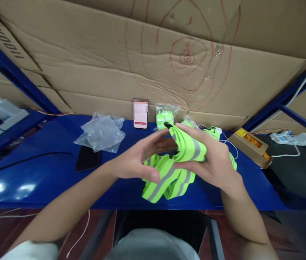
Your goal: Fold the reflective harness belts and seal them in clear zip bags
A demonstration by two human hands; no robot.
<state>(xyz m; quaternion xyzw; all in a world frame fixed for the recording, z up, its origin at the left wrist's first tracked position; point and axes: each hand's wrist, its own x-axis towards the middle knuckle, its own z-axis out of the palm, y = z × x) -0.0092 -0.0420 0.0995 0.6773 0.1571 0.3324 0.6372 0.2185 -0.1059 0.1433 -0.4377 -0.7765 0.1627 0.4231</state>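
A neon-green strap harness with grey reflective stripes (169,180) hangs in loops between my hands over the blue shelf (44,180). My right hand (212,159) is closed round a folded part of it, fingers wrapped over the top. My left hand (139,159) is beside it with fingers stretched out, touching the strap from the left. A bagged green strap (165,117) stands against the cardboard behind, and another green strap (212,133) lies behind my right hand.
Crumpled clear plastic bags (101,133) lie at the left, a dark phone (87,159) flat beside them. Another phone (140,113) leans on the cardboard wall (115,61). An open cardboard box (250,146) and white cables (291,139) sit at the right.
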